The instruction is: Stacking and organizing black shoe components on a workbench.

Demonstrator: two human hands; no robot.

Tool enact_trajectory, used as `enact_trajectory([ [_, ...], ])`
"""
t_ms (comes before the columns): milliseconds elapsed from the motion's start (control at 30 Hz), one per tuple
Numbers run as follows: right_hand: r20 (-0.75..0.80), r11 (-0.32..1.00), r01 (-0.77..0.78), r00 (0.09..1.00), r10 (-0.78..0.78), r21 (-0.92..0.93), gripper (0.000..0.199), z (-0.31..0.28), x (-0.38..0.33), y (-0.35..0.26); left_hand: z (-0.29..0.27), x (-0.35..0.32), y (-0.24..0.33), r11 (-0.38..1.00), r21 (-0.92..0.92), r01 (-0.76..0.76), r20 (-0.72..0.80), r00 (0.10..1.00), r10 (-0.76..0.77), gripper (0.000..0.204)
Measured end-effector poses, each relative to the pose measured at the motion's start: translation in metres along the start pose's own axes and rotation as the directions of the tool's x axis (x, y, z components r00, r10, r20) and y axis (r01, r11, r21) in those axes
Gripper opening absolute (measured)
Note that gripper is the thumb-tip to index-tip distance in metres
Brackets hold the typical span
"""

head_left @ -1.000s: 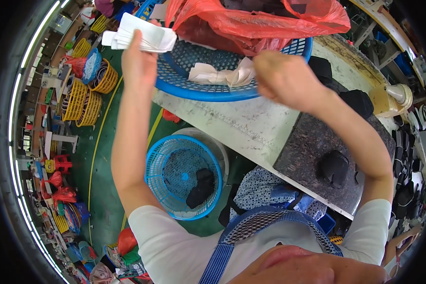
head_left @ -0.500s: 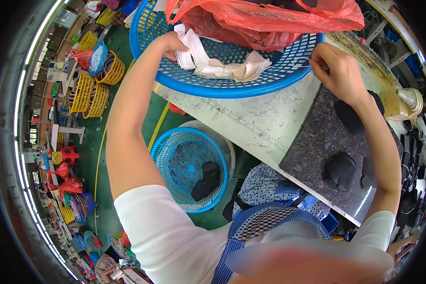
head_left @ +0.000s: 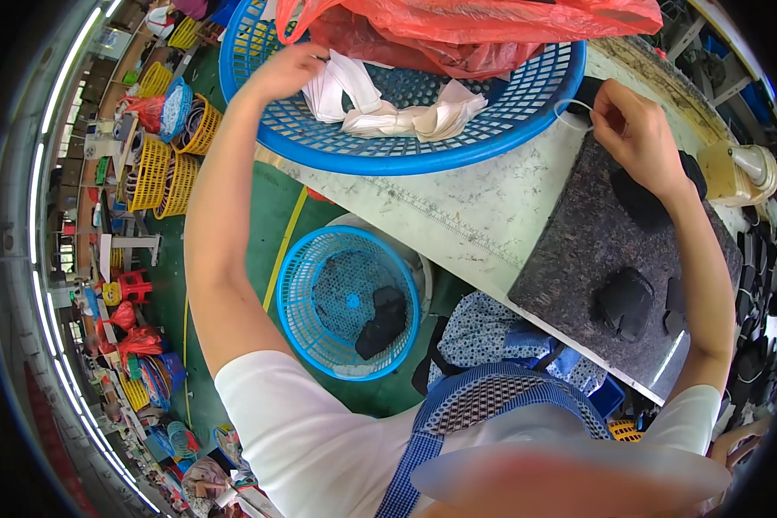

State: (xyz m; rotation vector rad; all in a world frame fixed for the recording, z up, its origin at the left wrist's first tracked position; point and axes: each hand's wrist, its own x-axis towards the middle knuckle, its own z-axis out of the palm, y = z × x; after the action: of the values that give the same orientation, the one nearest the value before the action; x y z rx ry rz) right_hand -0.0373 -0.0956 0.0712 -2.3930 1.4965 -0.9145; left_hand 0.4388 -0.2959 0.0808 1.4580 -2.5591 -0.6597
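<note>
My left hand [head_left: 290, 71] is over the left side of a large blue plastic basket [head_left: 423, 161], its fingers slightly apart beside a bundle of white fabric-like pieces [head_left: 347, 86]. More white pieces fan out to the right along the basket's near wall, gathered at the middle. My right hand [head_left: 634, 129] is raised just past the basket's right rim, thumb and fingers pinched on a thin white loop of cord [head_left: 570, 113]. A red plastic bag [head_left: 457, 39] fills the far part of the basket.
Black padded pieces [head_left: 624, 302] lie on a dark stone slab [head_left: 561, 259] on the white worktable [head_left: 440, 203]. A cream container [head_left: 734, 177] stands at right. Below, a round light-blue basket [head_left: 306, 324] holds black pieces. Yellow baskets [head_left: 151, 173] stand far left.
My left hand has come off the white pieces and moved up and left. The large basket has shifted slightly left. My right hand has moved right, and the cord loop shows more fully.
</note>
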Motion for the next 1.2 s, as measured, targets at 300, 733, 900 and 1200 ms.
enact_trajectory([
  [300,0.214,0.585,-0.451,0.877,0.430,0.674,0.013,-0.012,-0.036,0.037,0.083,-0.118,0.165,0.851,-0.083,-0.518,-0.662,0.667,0.342,0.008],
  [733,-0.168,0.781,-0.586,0.766,0.621,0.217,0.015,-0.089,-0.210,-0.015,0.309,-0.069,0.351,0.265,-0.331,-0.905,-0.143,0.326,0.934,0.034],
  [900,-0.397,0.576,-0.804,0.485,0.779,0.147,0.015,-0.097,-0.322,-0.018,0.305,-0.077,0.356,0.258,-0.267,-0.929,-0.119,0.297,0.947,0.042],
  [1200,-0.462,0.717,-0.629,0.754,0.467,-0.301,0.040,-0.079,-0.305,0.030,0.306,-0.003,0.433,0.271,-0.297,-0.916,-0.050,0.298,0.953,0.022],
])
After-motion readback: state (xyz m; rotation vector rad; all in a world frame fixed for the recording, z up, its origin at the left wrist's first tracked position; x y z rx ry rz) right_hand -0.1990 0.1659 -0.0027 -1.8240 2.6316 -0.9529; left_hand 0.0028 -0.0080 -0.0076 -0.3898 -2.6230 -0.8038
